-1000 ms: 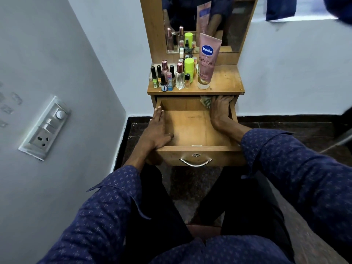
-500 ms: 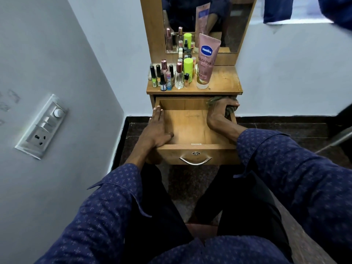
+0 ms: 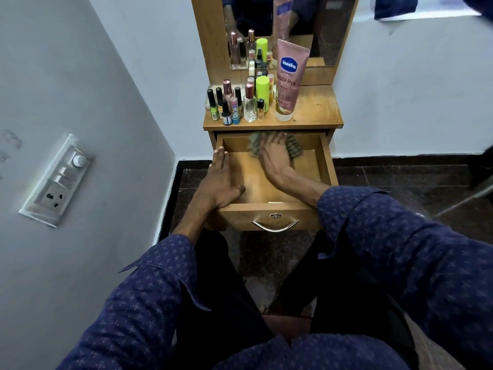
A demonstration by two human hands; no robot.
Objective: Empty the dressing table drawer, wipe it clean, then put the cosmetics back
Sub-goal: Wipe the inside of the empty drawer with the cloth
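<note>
The wooden drawer [image 3: 326, 161] is pulled out of the dressing table, and I see nothing in it but a cloth. My right hand [image 3: 274, 156] presses a greenish patterned cloth [image 3: 293, 148] flat against the drawer's back wall, blurred by motion. My left hand [image 3: 217, 185] grips the drawer's left front corner, thumb inside. The cosmetics stand on the tabletop [image 3: 314, 108]: a pink Vaseline tube [image 3: 288, 81], a lime-green bottle [image 3: 262, 90], a clear perfume bottle [image 3: 250, 105] and several nail polish bottles [image 3: 221, 106].
A mirror [image 3: 288, 28] rises behind the tabletop. A wall with a switchboard [image 3: 57, 180] stands close on the left. Dark tiled floor [image 3: 400, 180] lies to the right of the table. My knees sit right under the drawer's metal handle [image 3: 274, 227].
My right hand has slid the cloth leftward from the drawer's back right corner to the middle of the back wall. My left hand has stayed on the left front corner.
</note>
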